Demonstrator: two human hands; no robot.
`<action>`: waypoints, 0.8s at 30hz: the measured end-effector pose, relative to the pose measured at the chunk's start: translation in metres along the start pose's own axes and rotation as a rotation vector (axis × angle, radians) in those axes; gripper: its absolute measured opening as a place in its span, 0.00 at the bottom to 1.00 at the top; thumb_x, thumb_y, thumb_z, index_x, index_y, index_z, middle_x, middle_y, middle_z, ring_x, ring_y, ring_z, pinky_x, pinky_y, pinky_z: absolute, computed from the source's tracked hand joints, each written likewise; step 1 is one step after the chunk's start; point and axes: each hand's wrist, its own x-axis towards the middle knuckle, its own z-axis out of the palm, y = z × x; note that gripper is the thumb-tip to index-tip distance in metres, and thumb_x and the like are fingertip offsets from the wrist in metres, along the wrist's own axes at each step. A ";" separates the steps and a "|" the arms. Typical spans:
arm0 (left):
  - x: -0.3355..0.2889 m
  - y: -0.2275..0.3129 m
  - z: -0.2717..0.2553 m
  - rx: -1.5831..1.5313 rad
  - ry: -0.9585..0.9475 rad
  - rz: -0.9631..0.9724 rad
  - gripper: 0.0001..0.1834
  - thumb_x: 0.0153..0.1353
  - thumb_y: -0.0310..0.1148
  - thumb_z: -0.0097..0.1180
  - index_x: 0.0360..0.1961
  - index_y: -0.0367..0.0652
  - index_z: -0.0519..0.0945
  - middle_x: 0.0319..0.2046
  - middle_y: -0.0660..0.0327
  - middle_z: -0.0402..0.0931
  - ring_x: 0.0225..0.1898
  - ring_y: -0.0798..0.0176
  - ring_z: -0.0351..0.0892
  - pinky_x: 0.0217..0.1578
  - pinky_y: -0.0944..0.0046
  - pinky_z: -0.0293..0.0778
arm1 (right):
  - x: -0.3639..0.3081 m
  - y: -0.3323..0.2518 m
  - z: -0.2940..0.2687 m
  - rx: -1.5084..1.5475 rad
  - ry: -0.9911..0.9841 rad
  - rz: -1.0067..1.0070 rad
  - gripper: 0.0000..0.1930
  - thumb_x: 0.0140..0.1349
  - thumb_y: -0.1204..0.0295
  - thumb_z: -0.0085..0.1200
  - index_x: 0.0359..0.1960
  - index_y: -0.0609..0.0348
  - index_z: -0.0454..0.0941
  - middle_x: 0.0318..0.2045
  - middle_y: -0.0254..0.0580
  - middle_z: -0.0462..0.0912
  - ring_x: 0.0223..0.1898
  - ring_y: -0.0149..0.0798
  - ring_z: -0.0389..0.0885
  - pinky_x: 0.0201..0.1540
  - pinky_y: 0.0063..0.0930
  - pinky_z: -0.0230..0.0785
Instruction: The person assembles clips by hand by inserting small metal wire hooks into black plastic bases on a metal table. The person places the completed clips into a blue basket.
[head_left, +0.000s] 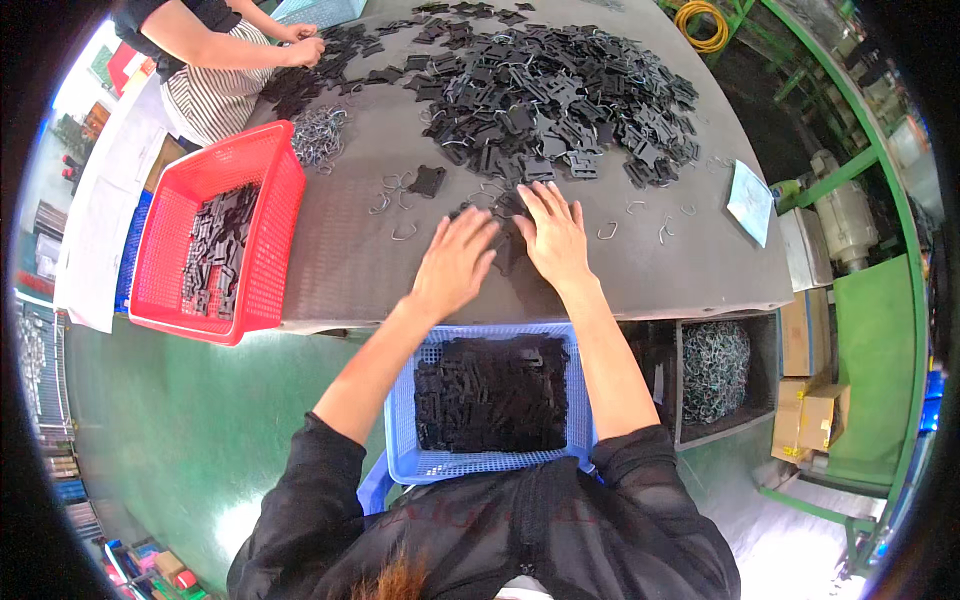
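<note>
Both my hands reach over the grey table (350,270) with palms down. My left hand (457,262) has its fingers stretched out, slightly blurred, beside a few dark pieces and bent wires. Just to its right, my right hand (553,240) lies with fingers spread, its tips at the front edge of a large heap of flat black buckle-like plastic pieces (560,90). A dark piece (507,208) shows between the hands, partly hidden. Loose bent wire loops (405,232) and a single black piece (427,181) lie left of my hands.
Below my forearms, a blue basket (403,400) holds many black pieces. At the left stands a red basket (265,240) with more. A co-worker's hands (303,45) handle pieces at the far left. Wire loops fill an under-table bin (715,370). A pale blue packet (750,203) lies right.
</note>
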 end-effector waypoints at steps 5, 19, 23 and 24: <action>-0.015 0.011 -0.011 -0.120 -0.016 0.002 0.21 0.59 0.32 0.53 0.55 0.41 0.72 0.58 0.56 0.67 0.65 0.52 0.59 0.63 0.45 0.55 | 0.014 0.016 0.010 -0.017 0.160 -0.095 0.14 0.58 0.69 0.54 0.45 0.59 0.75 0.45 0.44 0.79 0.47 0.45 0.78 0.48 0.36 0.73; -0.040 0.024 -0.022 -0.289 -0.090 -0.035 0.18 0.61 0.30 0.51 0.52 0.40 0.74 0.57 0.53 0.69 0.62 0.51 0.63 0.64 0.49 0.56 | -0.054 -0.015 -0.053 0.357 -0.166 0.165 0.06 0.55 0.70 0.56 0.32 0.56 0.81 0.30 0.42 0.80 0.33 0.49 0.79 0.37 0.38 0.71; -0.055 0.033 -0.039 -0.458 -0.070 -0.056 0.08 0.58 0.25 0.55 0.39 0.39 0.81 0.42 0.54 0.80 0.50 0.52 0.76 0.55 0.53 0.68 | -0.051 -0.016 -0.081 0.444 -0.562 0.126 0.09 0.55 0.68 0.57 0.34 0.59 0.82 0.31 0.43 0.81 0.34 0.46 0.80 0.38 0.33 0.71; -0.046 0.029 -0.045 -0.450 -0.023 -0.101 0.08 0.57 0.25 0.55 0.38 0.39 0.81 0.41 0.54 0.80 0.49 0.52 0.77 0.53 0.54 0.70 | -0.043 -0.017 -0.079 0.429 -0.491 0.120 0.09 0.55 0.68 0.57 0.35 0.59 0.82 0.32 0.42 0.81 0.34 0.46 0.80 0.39 0.33 0.71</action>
